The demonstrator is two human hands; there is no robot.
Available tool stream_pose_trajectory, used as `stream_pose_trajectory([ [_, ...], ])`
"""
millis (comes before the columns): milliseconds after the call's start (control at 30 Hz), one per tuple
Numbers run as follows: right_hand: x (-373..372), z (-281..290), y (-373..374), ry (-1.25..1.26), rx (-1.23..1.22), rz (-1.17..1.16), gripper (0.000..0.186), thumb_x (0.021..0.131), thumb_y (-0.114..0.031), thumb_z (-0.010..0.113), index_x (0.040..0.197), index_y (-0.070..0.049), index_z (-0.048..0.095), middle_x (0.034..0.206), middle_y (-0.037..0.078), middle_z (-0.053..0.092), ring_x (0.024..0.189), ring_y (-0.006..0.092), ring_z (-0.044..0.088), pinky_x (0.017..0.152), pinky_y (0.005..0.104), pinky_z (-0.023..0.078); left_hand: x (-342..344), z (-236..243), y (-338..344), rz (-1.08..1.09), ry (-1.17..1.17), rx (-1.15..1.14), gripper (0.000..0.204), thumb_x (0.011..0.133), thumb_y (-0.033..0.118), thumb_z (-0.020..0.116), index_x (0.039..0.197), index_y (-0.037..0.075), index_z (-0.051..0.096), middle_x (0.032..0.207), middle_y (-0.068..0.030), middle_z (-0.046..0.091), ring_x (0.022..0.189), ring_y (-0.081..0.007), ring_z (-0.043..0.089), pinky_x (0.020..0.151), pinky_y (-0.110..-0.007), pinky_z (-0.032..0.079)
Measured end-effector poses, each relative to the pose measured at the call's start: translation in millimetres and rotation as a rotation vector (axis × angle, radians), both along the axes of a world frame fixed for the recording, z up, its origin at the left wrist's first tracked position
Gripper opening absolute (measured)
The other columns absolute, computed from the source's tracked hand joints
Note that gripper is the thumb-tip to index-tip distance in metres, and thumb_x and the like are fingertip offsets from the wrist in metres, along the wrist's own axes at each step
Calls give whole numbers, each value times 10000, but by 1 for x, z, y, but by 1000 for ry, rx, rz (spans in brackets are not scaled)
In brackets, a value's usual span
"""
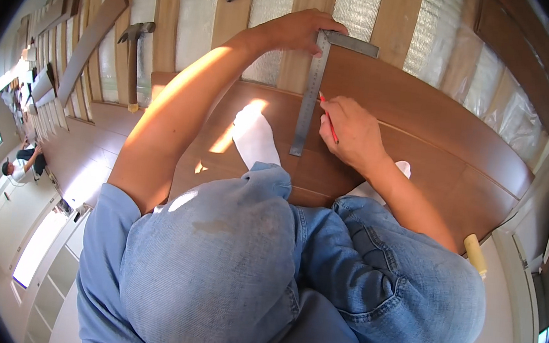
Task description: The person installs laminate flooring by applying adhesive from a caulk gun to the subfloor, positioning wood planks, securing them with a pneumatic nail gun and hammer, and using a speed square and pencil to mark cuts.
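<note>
A metal try square lies on a brown floorboard, its thick stock along the board's far edge. My left hand grips the square at its corner, fingers bent over the stock end. In my right hand is a red pencil, its tip close to the right edge of the square's blade. Whether the tip touches the board is too small to tell. My feet in white socks rest on the laid boards nearer to me.
Wooden battens with silvery foil between them run beyond the boards. A claw hammer lies at the left, near a loose plank. A yellow cylinder sits at the right. Another person crouches far left.
</note>
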State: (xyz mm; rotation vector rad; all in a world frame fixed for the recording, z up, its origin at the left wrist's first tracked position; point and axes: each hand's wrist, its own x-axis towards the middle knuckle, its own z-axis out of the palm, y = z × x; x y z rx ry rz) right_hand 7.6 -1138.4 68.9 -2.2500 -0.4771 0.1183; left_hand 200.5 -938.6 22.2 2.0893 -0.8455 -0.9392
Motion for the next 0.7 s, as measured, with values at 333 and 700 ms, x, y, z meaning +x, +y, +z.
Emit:
stream_pose_trajectory([
  [333, 7, 27, -21, 194, 174, -248, 237, 920, -112, 674, 1149, -54, 683, 1027, 135, 702, 888, 344, 694, 766, 399, 575, 15, -2, 18, 70, 138, -48, 614, 806, 24, 792, 1392, 126, 643, 1287, -63, 672, 1165, -228, 609, 1048, -368, 485],
  [700, 20, 98, -87, 490, 69, -468, 346, 1039, -292, 656, 1282, -47, 661, 1137, 153, 751, 1034, 295, 734, 909, 374, 576, 60, 65, 3, 371, 456, -346, 485, 892, 128, 731, 1365, 60, 644, 1171, -21, 629, 986, -121, 604, 858, -298, 525],
])
